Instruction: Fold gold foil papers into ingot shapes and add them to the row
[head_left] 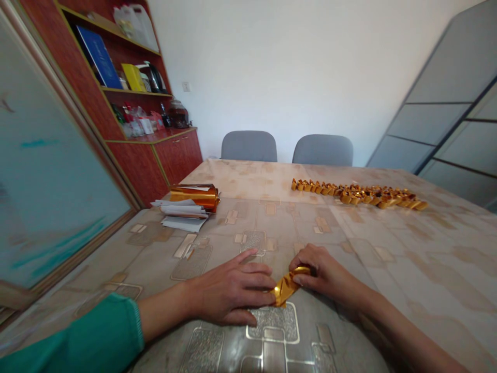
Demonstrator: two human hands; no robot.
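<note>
A piece of shiny gold foil paper, partly folded, lies on the table between my two hands. My left hand rests flat with its fingers stretched out, the fingertips on the foil's left end. At the other end, the thumb and fingers of my right hand pinch the foil where it curls up. Both ends of the piece are partly hidden by my fingers.
Rows of folded gold foil pieces stand at the back right of the patterned tablecloth. A stack of gold foil sheets and some white papers lie at the left. Two grey chairs stand behind the table.
</note>
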